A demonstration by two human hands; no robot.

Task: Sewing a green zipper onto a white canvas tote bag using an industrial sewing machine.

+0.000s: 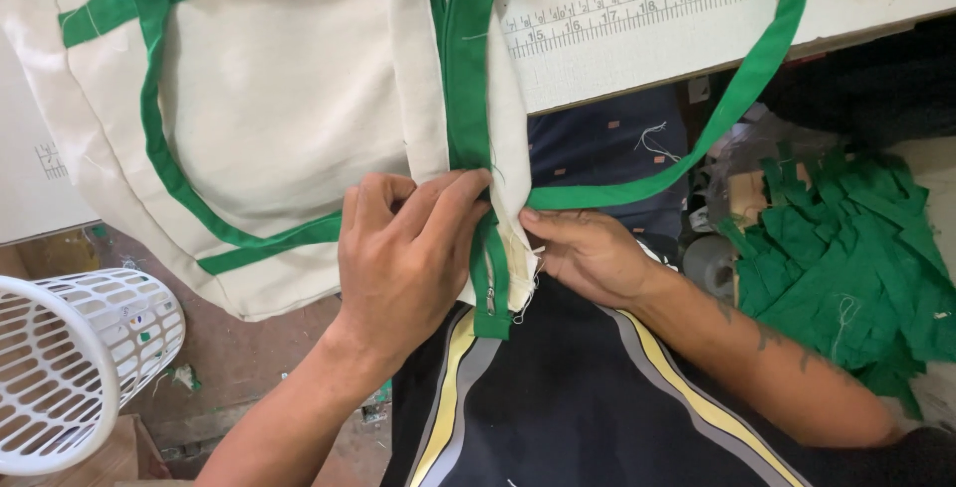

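A cream canvas bag with green trim hangs over the near edge of a white work table. A green zipper strip runs down its middle to a loose end with a metal zipper pull. My left hand pinches the fabric and green strip at the bag's lower edge. My right hand grips the cream fabric just to the right of the zipper end. A green strap loops away from the hands toward the upper right.
A printed ruler scale runs along the table's edge. A white plastic lattice basket stands on the floor at lower left. A heap of green fabric strips lies at right. My lap in dark clothing with yellow and grey stripes is below.
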